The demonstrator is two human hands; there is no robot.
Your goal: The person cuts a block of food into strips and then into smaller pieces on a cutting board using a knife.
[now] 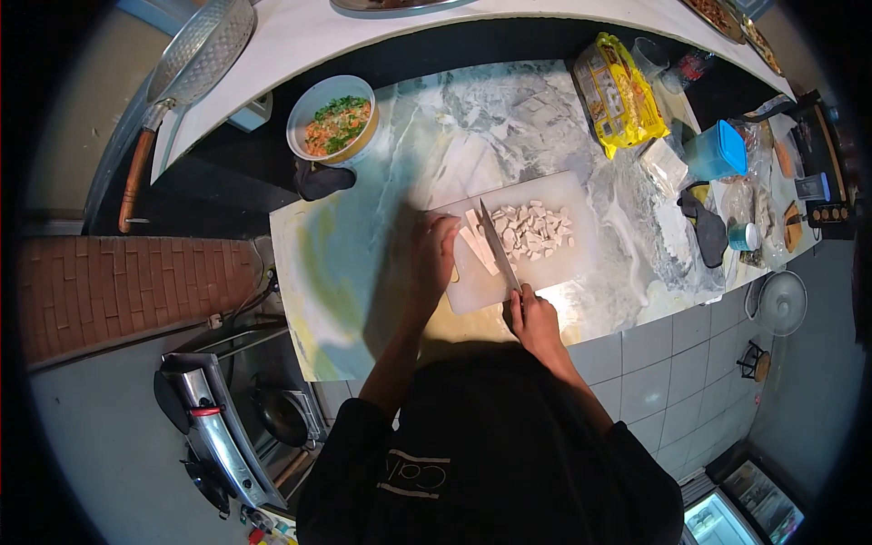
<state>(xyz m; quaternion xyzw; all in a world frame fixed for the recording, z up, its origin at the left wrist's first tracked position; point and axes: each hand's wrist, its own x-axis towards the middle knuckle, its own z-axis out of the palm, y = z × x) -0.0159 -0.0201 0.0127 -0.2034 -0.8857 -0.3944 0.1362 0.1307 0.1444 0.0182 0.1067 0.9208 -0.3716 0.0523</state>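
My right hand (534,320) is closed around the handle of a kitchen knife (495,238), whose long blade points away from me. The blade lies between pale strips (476,243) on its left and a heap of small pale chopped pieces (536,229) on its right. All of these rest on a white cutting board (572,195). At the board's left edge is my left hand (438,250), its fingers extended beside the strips, with nothing visible in it. I cannot see whether its fingertips touch the strips.
A white bowl (296,136) of chopped orange and green food stands at the back left of the marble counter (409,118). Back right are a yellow packet (627,100), a blue-lidded container (713,150) and a dark cloth (706,227). A strainer (204,50) with a wooden handle sits on the upper-left shelf.
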